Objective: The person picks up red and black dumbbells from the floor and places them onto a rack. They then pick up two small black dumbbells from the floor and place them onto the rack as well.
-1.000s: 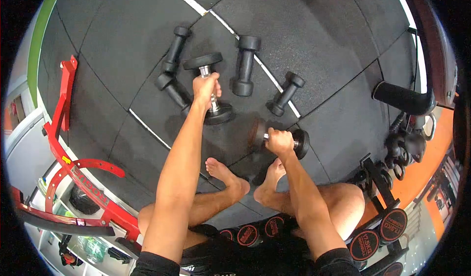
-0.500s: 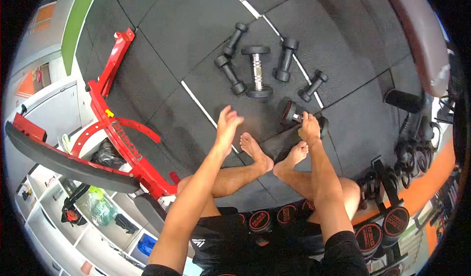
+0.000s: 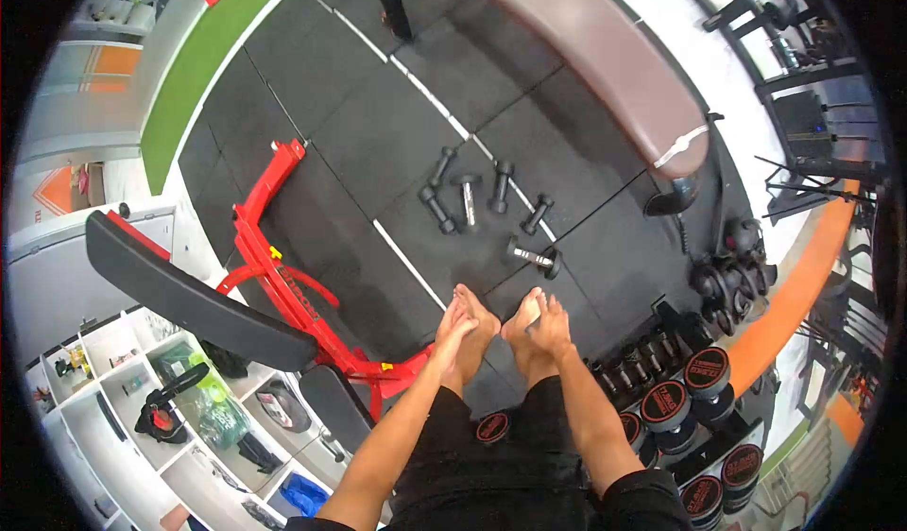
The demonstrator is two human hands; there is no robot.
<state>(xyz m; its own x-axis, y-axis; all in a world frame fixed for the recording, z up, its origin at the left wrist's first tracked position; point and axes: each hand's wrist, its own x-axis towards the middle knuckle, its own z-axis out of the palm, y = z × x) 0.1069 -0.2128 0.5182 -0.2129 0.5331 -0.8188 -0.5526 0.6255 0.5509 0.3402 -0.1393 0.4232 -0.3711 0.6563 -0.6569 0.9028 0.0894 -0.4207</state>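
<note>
My left hand (image 3: pixel 455 328) hangs in front of my left foot (image 3: pixel 484 314), fingers stretched out and holding nothing. Over by my right foot (image 3: pixel 522 316), my right hand (image 3: pixel 551 326) is also bare, its fingers apart. Just beyond it on the floor lies a chrome-handled dumbbell (image 3: pixel 533 257). Farther out, a second chrome-handled dumbbell (image 3: pixel 469 202) lies among smaller black dumbbells, two on its left (image 3: pixel 442 166) (image 3: pixel 436 211) and two on its right (image 3: pixel 503 187) (image 3: pixel 537 214). Neither hand touches any dumbbell.
A red bench frame (image 3: pixel 302 295) with a black pad (image 3: pixel 189 285) stands at left, above white cubbies (image 3: pixel 179 451). A brown padded bench (image 3: pixel 605 49) is at upper right. Racked round dumbbells (image 3: pixel 666 405) and kettlebells (image 3: pixel 727 285) line the right side.
My right hand has let go of the near chrome-handled dumbbell, which now lies on the floor. My viewpoint has risen, and both hands have drawn back nearer my legs.
</note>
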